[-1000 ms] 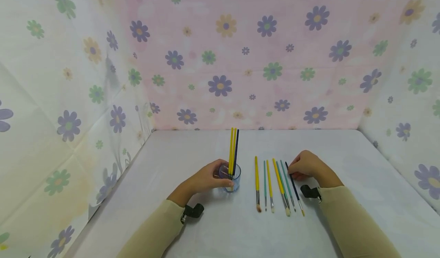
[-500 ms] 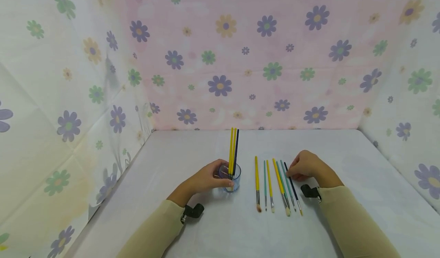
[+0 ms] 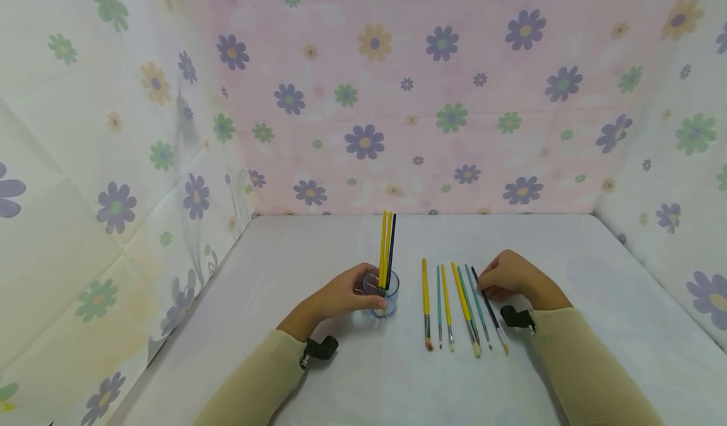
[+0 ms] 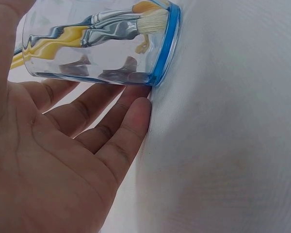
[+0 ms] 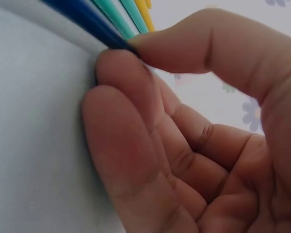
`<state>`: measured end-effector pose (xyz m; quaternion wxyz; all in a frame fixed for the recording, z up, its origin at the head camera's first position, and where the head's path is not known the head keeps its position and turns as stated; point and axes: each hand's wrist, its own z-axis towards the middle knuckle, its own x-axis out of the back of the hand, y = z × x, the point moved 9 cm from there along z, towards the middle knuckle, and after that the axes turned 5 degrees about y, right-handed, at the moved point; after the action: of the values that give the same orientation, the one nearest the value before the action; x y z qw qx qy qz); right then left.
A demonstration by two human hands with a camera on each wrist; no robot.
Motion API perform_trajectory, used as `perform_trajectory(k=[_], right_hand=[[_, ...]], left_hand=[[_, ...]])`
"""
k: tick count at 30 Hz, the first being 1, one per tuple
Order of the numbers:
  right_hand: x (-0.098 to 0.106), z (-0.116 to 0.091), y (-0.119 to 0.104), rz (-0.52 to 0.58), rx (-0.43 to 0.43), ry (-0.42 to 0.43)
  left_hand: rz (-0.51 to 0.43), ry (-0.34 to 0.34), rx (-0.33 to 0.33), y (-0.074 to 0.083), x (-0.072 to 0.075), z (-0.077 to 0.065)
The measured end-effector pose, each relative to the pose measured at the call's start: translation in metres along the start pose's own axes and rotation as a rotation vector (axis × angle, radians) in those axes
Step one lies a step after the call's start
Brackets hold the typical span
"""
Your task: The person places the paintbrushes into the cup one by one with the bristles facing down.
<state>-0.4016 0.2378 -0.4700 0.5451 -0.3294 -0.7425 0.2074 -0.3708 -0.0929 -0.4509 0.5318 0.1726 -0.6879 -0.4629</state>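
Note:
My left hand (image 3: 343, 295) grips a clear glass (image 3: 390, 306), thumb on the near side and fingers around the far side. Two yellow-handled paintbrushes (image 3: 382, 249) and a dark blue one (image 3: 392, 249) stand in it, bristles down, as the left wrist view shows through the glass's wall (image 4: 106, 60). At the right end of a row of brushes, my right hand (image 3: 511, 276) pinches the handle of a dark blue paintbrush (image 3: 492, 316) between thumb and finger. That handle (image 5: 87, 19) enters the pinch in the right wrist view, with fingertips close to the tabletop.
Between the hands several brushes lie side by side, bristles toward me: a yellow one (image 3: 425, 293), a thin teal one (image 3: 438, 303), another yellow (image 3: 445, 300), then a yellow (image 3: 461, 290) and teal ones (image 3: 479, 306) close together. Flowered cloth (image 3: 318, 154) walls the white table (image 3: 307, 243).
The bristle end of the dark blue paintbrush in my right hand shifts slightly left, then swings right, away from the teal brushes. My left hand and the glass stay put.

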Motion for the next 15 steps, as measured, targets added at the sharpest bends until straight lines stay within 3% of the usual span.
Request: perform_trajectory(k=[15], right_hand=[[0.0040, 0.0066, 0.0085, 0.215, -0.021, -0.027]], left_hand=[[0.002, -0.004, 0.003, -0.0002, 0.0001, 0.0007]])
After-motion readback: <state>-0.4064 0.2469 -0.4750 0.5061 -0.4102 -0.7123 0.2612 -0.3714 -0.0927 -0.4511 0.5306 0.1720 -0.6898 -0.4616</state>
